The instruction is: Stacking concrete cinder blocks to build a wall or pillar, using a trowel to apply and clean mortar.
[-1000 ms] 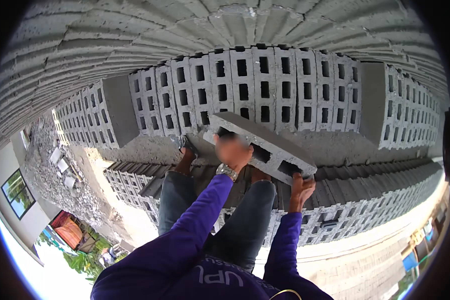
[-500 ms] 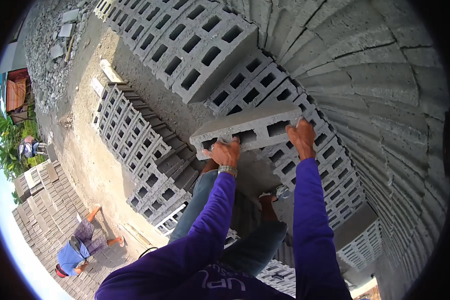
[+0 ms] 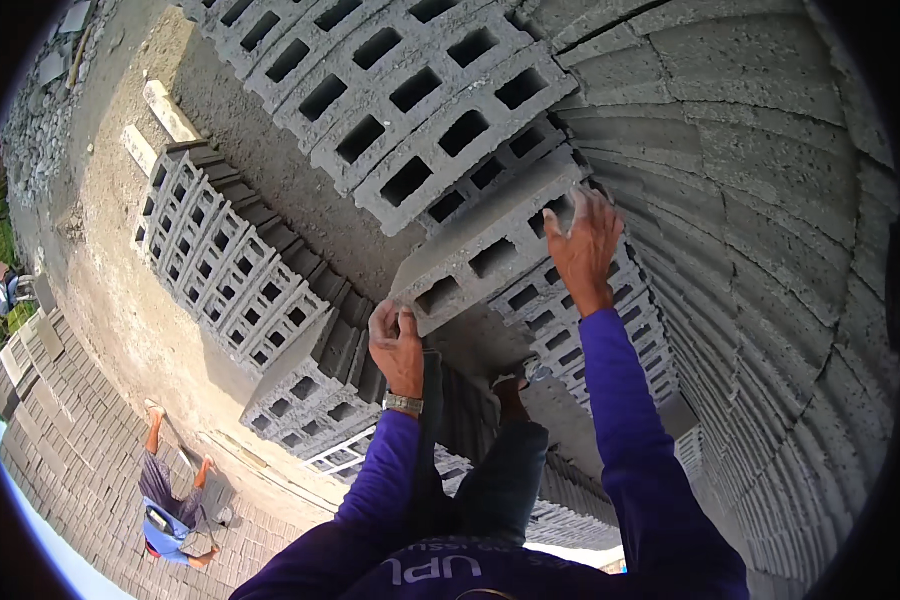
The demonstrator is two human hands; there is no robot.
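A grey hollow concrete block (image 3: 494, 256) lies tilted along the edge of a stepped stack, its three-hole face turned toward me. At its near left corner, the curled fingers of my left hand (image 3: 397, 348) press against the end. My right hand (image 3: 584, 250) is bent over the other end, thumb at the rim of the right hole and fingers around the end wall. Directly beyond the block rises a taller stack of hollow blocks (image 3: 415, 90). Lower rows of blocks (image 3: 560, 325) run beneath its right half. Part of my left hand's grip is hidden.
A high wall of stacked blocks (image 3: 740, 230) curves along the right. To the left stands a lower block row (image 3: 210, 250) on sandy ground (image 3: 100, 190), with wooden pieces (image 3: 170, 110) at its far end. A person in blue (image 3: 165, 530) bends over at lower left, beside flat stacked blocks (image 3: 70, 400).
The block has moved right and in against the taller stack. My left hand has shifted from its front holes to its left end; my right hand now reaches over the right end. The view has moved closer.
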